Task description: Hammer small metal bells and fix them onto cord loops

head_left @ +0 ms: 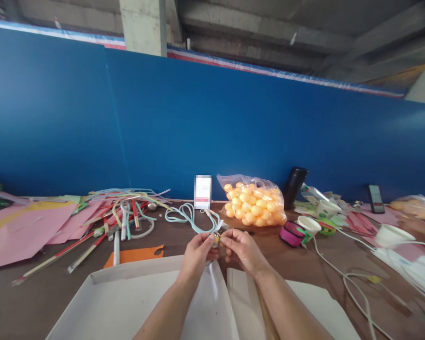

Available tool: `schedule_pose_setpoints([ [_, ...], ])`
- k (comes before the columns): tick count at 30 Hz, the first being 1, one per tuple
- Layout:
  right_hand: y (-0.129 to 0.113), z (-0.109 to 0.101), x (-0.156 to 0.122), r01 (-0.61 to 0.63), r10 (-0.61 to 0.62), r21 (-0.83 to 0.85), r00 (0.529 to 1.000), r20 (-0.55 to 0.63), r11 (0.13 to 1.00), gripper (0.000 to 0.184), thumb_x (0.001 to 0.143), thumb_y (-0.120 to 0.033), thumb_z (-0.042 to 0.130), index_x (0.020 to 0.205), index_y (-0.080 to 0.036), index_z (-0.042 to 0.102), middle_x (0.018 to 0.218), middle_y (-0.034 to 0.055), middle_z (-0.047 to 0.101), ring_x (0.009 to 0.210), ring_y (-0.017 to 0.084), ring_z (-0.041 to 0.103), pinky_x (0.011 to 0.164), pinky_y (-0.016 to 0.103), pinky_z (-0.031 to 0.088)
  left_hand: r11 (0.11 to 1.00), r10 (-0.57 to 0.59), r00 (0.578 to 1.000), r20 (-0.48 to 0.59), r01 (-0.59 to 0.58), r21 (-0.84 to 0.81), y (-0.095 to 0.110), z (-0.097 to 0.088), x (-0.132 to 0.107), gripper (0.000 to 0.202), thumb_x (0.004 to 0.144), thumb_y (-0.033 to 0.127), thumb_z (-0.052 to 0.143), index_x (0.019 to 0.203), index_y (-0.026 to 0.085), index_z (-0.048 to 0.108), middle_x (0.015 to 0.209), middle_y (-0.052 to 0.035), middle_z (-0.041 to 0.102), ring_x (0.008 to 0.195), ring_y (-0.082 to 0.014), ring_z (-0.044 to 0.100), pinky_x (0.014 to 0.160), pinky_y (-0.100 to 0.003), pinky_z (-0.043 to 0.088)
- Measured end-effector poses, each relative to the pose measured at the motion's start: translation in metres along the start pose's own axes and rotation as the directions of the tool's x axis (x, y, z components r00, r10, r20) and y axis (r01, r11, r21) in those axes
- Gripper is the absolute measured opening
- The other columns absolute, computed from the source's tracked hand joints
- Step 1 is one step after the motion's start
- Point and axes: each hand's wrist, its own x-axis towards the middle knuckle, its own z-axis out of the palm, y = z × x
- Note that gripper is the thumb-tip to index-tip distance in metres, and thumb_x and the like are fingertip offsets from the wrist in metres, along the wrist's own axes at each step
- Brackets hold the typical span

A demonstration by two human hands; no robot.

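Note:
My left hand [199,251] pinches a small shiny round piece [216,239], silver with a yellowish part, whose exact kind I cannot make out. From the other side my right hand [241,249] is closed on the same piece, thumb and forefinger at its edge. Both hands are above the far edge of a shallow white box lid [138,293]. Just beyond them lies a looped light-blue cord [184,215], by a white card [202,191] that leans on the blue wall.
A plastic bag of orange balls [253,205] and a black bottle [295,186] stand behind. Pink paper [31,231], tubes and red sticks [92,248] lie left. Right are paper cups [309,225], a magenta pouch [292,234], white cables [347,278] and another person's hand [416,229].

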Motion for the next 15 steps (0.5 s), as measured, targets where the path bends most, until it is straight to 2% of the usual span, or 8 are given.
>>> schedule_pose_setpoints([
  [9, -0.0006, -0.0003, -0.0009, -0.030, 0.030, 0.023, 0.999, 0.013, 0.999, 0.029, 0.068, -0.041, 0.072, 0.077, -0.016, 0.062, 0.055, -0.0046, 0.054, 0.046, 0.007, 0.047, 0.047, 0.022, 0.049, 1.000, -0.002, 1.000, 0.002, 0.002, 0.008, 0.0002, -0.0003, -0.0003, 0.043, 0.061, 0.048, 0.071, 0.082, 0.011, 0.064, 0.071, -0.0079, 0.066, 0.058, -0.0135, 0.059, 0.057, -0.026, 0.049],
  [15, -0.0017, -0.0006, -0.0014, -0.056, 0.054, 0.080, 0.998, 0.026, 0.995, 0.028, 0.067, -0.038, 0.074, 0.076, -0.016, 0.060, 0.062, -0.0030, 0.058, 0.049, 0.007, 0.048, 0.048, 0.022, 0.050, 1.000, 0.006, 1.000, -0.004, -0.006, 0.015, 0.0016, 0.0011, -0.0027, 0.041, 0.061, 0.047, 0.071, 0.081, 0.012, 0.065, 0.070, -0.0071, 0.066, 0.057, -0.0124, 0.058, 0.056, -0.025, 0.048],
])
